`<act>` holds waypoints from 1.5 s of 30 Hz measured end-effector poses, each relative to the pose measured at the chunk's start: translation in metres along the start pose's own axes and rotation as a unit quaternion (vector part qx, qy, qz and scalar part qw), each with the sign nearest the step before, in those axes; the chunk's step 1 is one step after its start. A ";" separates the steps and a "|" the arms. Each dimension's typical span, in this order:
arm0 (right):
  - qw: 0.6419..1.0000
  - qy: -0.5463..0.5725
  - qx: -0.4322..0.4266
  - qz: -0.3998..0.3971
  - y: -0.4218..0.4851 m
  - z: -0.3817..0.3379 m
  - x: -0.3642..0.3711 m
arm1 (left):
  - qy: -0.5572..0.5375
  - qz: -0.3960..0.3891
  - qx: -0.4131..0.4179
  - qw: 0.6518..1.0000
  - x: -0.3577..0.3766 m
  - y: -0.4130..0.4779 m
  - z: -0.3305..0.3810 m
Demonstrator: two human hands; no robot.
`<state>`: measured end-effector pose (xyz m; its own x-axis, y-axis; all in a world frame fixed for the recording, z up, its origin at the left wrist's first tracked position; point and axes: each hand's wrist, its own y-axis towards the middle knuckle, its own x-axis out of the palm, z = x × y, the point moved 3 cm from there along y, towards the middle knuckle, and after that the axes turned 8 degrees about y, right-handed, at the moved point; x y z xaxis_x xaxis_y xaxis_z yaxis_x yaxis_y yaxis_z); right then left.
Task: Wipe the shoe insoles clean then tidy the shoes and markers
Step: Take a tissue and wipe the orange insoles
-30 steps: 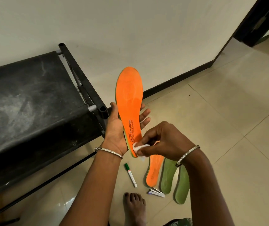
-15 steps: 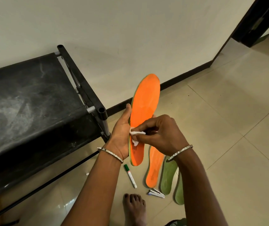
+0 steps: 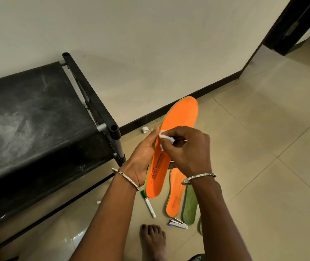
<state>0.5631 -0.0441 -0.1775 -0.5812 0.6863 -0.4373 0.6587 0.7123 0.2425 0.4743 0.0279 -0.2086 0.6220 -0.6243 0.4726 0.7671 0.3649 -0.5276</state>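
Note:
My left hand (image 3: 142,159) grips an orange insole (image 3: 180,117) by its left edge, toe end tilted up and to the right. My right hand (image 3: 186,147) pinches a small white wipe (image 3: 163,136) against the insole's middle. On the floor below lie a second orange insole (image 3: 174,196) and a green insole (image 3: 189,208), partly hidden by my right forearm. A white marker with a green cap (image 3: 148,204) lies just left of them.
A black shoe rack (image 3: 37,117) stands at the left against the wall. A small stapler-like tool (image 3: 178,223) and a bare foot (image 3: 153,240) are near the bottom. A small white cap (image 3: 145,129) lies by the skirting. Tiled floor spreads to the right.
The held insole has dropped lower and tilted to the right. My right hand with the wipe has moved up from the heel end to the insole's middle.

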 end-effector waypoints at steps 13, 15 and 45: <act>0.989 -0.054 0.023 0.137 0.002 0.005 -0.013 | 0.064 -0.031 -0.017 0.997 0.001 -0.004 -0.001; 0.996 -0.034 0.017 0.081 -0.001 -0.006 -0.003 | 0.063 -0.002 -0.002 0.998 0.000 -0.002 -0.002; 0.984 -0.091 0.027 0.149 -0.001 0.007 -0.007 | 0.082 -0.026 0.015 0.996 -0.006 -0.001 0.000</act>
<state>0.5695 -0.0506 -0.1808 -0.2665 0.8217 -0.5037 0.8136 0.4720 0.3396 0.4697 0.0316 -0.2113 0.5495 -0.7463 0.3756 0.8034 0.3487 -0.4827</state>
